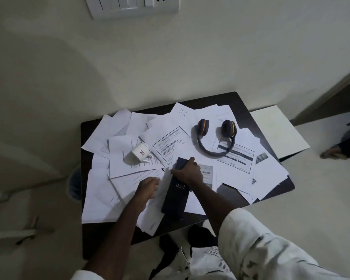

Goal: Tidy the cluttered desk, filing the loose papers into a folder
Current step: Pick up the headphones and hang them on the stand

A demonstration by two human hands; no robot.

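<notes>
Loose white papers (101, 190) cover most of the small dark desk (238, 102). A long black box (175, 201) with a printed logo lies on them near the front middle. My right hand (188, 170) grips the far end of that box, thumb up over its edge. My left hand (148, 187) rests on the papers just left of the box, its fingers curled; whether it pinches a sheet is hidden. A certificate sheet (171, 145) lies behind the box.
A white mug (140, 155) lies on its side on the papers at the left. Dark headphones (216, 136) rest at the back right. A pale flat board (279, 130) leans off the desk's right edge. A wall stands close behind the desk.
</notes>
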